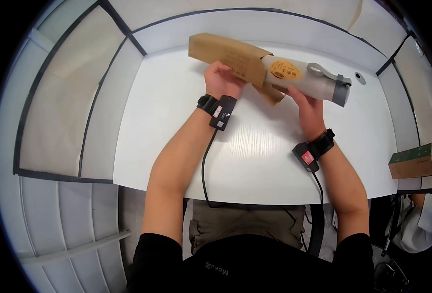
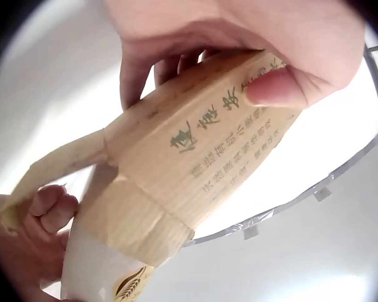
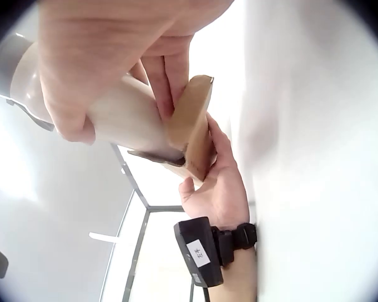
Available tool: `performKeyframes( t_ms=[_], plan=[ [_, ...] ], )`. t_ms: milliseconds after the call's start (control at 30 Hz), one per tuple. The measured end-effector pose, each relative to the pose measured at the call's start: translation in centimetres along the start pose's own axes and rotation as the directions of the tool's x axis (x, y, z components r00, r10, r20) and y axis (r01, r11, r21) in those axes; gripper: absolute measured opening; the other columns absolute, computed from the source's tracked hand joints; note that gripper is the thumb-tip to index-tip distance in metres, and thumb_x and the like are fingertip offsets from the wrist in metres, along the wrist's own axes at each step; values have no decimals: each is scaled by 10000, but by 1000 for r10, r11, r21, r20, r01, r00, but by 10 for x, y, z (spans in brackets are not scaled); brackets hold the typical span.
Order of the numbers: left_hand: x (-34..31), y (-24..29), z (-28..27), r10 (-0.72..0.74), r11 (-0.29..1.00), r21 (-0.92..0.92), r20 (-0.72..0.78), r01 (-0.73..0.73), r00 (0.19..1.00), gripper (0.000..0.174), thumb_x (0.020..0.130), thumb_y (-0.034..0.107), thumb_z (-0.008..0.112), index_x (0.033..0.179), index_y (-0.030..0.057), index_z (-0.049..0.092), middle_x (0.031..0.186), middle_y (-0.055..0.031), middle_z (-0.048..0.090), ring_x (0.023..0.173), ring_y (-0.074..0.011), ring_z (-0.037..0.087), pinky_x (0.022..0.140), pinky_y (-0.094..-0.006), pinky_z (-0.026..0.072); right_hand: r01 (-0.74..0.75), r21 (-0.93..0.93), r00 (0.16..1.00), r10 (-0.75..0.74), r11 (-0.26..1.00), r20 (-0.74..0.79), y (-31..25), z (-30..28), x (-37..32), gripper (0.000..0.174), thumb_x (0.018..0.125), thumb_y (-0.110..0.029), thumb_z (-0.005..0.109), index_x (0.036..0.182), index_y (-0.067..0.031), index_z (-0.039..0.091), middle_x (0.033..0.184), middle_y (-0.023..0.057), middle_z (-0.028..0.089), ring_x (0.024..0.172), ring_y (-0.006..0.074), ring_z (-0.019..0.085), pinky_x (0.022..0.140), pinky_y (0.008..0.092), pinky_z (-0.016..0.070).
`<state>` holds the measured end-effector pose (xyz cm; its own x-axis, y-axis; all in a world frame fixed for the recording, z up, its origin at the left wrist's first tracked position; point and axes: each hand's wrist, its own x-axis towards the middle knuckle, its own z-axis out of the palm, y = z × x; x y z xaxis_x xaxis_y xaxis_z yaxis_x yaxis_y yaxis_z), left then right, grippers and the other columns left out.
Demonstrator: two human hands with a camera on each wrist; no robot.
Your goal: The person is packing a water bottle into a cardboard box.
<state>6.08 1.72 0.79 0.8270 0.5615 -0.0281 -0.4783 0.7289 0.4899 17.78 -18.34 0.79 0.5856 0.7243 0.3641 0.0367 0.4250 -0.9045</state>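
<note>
A long brown cardboard box (image 1: 226, 54) is held up over the white table, tilted, with its open end toward the right. My left hand (image 1: 221, 80) grips it from beneath, thumb on the printed face (image 2: 201, 138) and fingers round the far side. Out of the open end sticks a pale translucent water bottle (image 1: 301, 78) with a grey cap, a strap loop and an orange label; its other end is hidden inside the box. My right hand (image 1: 310, 107) holds the bottle's body, thumb on one side, close by the hanging box flap (image 1: 270, 95).
The white table (image 1: 255, 156) has raised panels along its back and sides. A small green-and-brown box (image 1: 412, 162) sits at the right edge. A round grey-rimmed hole (image 1: 359, 78) lies at the back right. Cables run from both wrist cameras toward the lap.
</note>
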Motion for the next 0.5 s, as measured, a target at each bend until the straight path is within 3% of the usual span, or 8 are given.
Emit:
performKeyframes(
  t_ms=[100, 200, 300, 400, 433, 500],
  plan=[
    [-5, 1, 8, -18, 998, 58, 28, 16, 999, 521, 743, 173, 512, 1250, 55, 532, 1203, -124, 624, 1121, -297, 576, 979, -468, 443, -1, 32, 1000, 1, 1000, -17, -3, 4, 1, 416, 922, -89, 740, 1285, 21, 567, 1222, 88, 646, 1151, 174, 616, 974, 336, 518],
    [1, 3, -2, -29, 997, 79, 158, 17, 987, 409, 832, 175, 545, 1227, 66, 553, 1232, -117, 612, 1146, -294, 563, 1003, -538, 454, -81, -51, 997, 81, 995, -2, -6, 1, 3, 389, 919, -93, 746, 1264, 4, 593, 1196, 77, 656, 1115, 170, 623, 942, 320, 518],
    [0, -2, 5, -13, 977, 213, 95, -7, 995, 452, 930, 302, 622, 1323, 98, 527, 1296, -108, 625, 1201, -268, 573, 1016, -471, 447, -71, -209, 997, 78, 975, 26, -9, -5, 6, 414, 906, -103, 764, 1276, -19, 597, 1190, 75, 656, 1072, 165, 631, 897, 307, 521],
    [-6, -8, 9, -44, 953, 302, 116, 7, 992, 520, 965, 430, 654, 1353, 109, 524, 1335, -85, 619, 1234, -249, 569, 1006, -455, 465, -148, -330, 984, 171, 932, 44, -16, 4, 7, 470, 880, -99, 789, 1298, -25, 587, 1186, 83, 659, 1112, 178, 625, 919, 320, 535],
    [-6, -10, 10, -47, 946, 324, 125, 4, 991, 546, 971, 487, 634, 1354, 113, 528, 1341, -71, 618, 1230, -235, 574, 1008, -454, 473, -251, -355, 962, 273, 901, 13, -18, 9, 10, 656, 858, -75, 803, 1421, -36, 470, 1215, 89, 649, 1161, 191, 610, 955, 334, 542],
    [-4, -12, 9, -35, 946, 324, 93, 3, 995, 535, 974, 487, 629, 1350, 119, 533, 1337, -68, 619, 1228, -230, 576, 1027, -463, 466, -41, -341, 995, 69, 939, 69, -2, 9, 8, 775, 854, -59, 800, 1491, -55, 358, 1273, 97, 619, 1200, 201, 590, 983, 342, 537]
  ],
)
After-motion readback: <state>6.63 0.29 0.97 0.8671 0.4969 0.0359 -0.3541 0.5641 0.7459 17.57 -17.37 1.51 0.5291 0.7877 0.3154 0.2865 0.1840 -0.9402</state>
